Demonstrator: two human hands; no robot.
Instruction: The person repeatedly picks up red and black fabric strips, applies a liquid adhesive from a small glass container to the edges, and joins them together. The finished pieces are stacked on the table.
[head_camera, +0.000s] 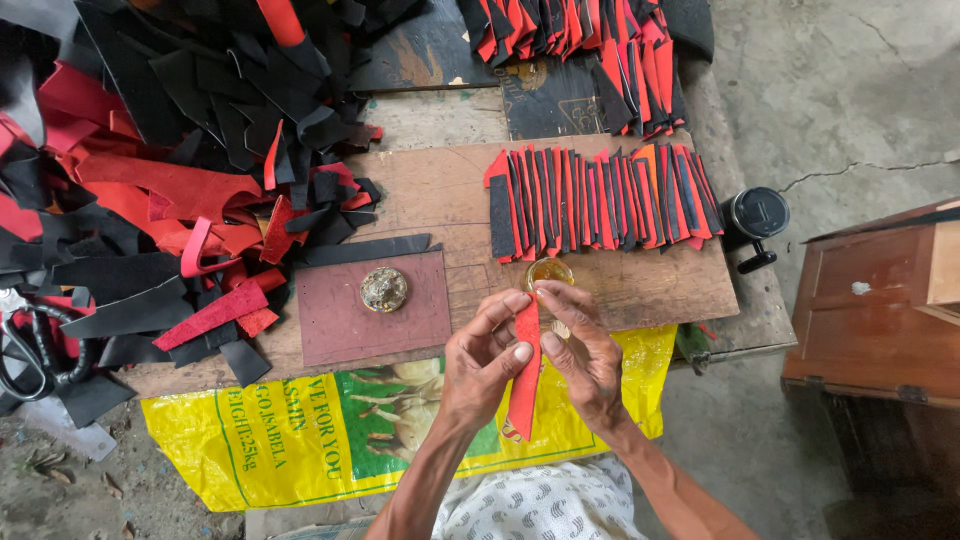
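Wooden board (640, 285) on low bench (745, 320), over concrete floor (840, 90). On board: row of red and black strips (600, 200) laid overlapping, small glue pot (549, 272) just below row, dark red square pad (345, 315) with round brass weight (384, 289) on top. Loose heap of red and black scraps (170, 170) covers left end. Scissors (40, 350) at far left edge. Yellow sack (300, 440) hangs off front edge. Second bundle of strips (590, 50) at back.

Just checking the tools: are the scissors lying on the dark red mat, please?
No, the scissors lie at the far left among scraps; only a round brass weight sits on the mat.
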